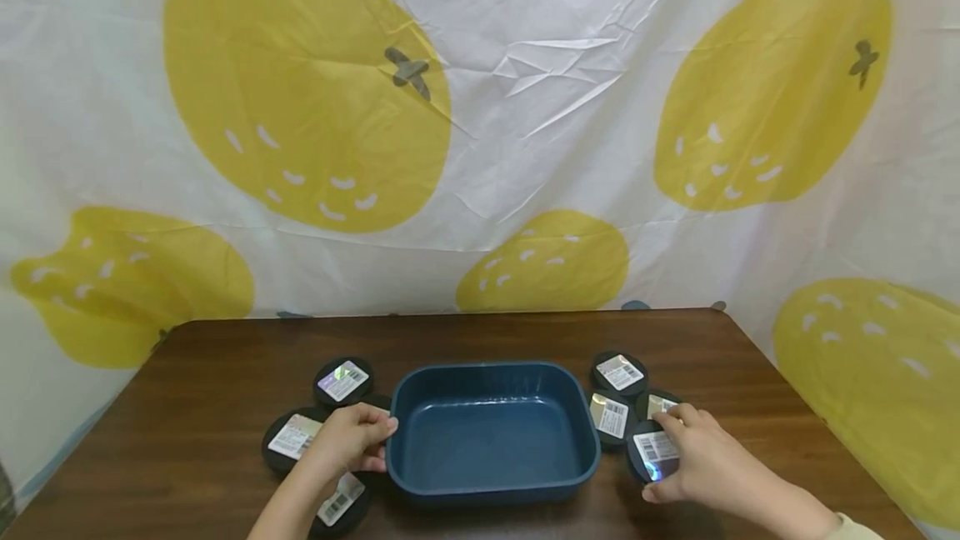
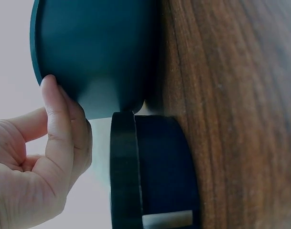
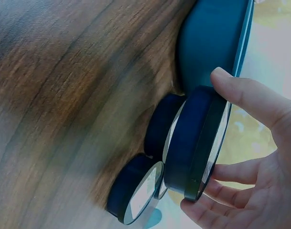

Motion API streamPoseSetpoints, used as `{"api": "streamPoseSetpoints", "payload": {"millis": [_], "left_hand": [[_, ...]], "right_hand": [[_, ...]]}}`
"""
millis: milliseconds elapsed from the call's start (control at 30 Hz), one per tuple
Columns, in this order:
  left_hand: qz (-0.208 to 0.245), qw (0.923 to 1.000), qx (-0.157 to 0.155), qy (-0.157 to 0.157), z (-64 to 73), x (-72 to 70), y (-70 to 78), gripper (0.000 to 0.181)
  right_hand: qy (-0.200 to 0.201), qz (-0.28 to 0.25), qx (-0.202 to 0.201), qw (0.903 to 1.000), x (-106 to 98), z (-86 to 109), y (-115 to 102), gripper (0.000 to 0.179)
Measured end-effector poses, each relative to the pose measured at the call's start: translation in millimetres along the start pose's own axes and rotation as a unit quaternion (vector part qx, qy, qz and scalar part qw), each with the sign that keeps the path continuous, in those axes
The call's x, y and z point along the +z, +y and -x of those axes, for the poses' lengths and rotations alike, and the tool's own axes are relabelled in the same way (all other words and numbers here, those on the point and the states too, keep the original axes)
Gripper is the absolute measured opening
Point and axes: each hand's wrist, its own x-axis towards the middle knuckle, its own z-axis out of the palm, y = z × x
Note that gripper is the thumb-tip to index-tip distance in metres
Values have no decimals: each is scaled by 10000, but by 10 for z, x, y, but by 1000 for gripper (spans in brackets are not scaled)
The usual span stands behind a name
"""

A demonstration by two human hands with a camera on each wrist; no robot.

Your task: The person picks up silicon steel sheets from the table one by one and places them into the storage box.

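Observation:
A deep blue rectangular tray (image 1: 491, 482) stands mid-table. At its left end, my left hand (image 1: 352, 437) pinches the rim, its fingertips against the outer wall of the tray (image 2: 95, 57) in the left wrist view. To the right of the tray, my right hand (image 1: 701, 458) grips a round black lidded tub (image 1: 652, 452) with a barcode label on top. Thumb and fingers span its edge in the right wrist view, where the held tub (image 3: 190, 143) overlaps two others. Whether it touches the one beneath, I cannot tell.
Similar labelled tubs (image 1: 618, 373) lie behind the held one. Several more tubs (image 1: 342, 380) surround my left hand, one tub (image 2: 155, 167) standing close to the tray's end. A dark wooden table (image 1: 210, 390) carries everything, with a lemon-patterned cloth (image 1: 510, 107) hanging behind.

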Motion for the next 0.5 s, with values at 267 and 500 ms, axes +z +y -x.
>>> {"api": "streamPoseSetpoints", "payload": {"millis": [267,500], "left_hand": [[-21,10000,15,-19,15,-11,-25,17],[35,10000,73,-40,14,-16,-15,16]], "right_hand": [[216,-42,-218,9995,-28,-28,-52,93],[360,-21,-425,9984,-125,-87,-89,92]]}}
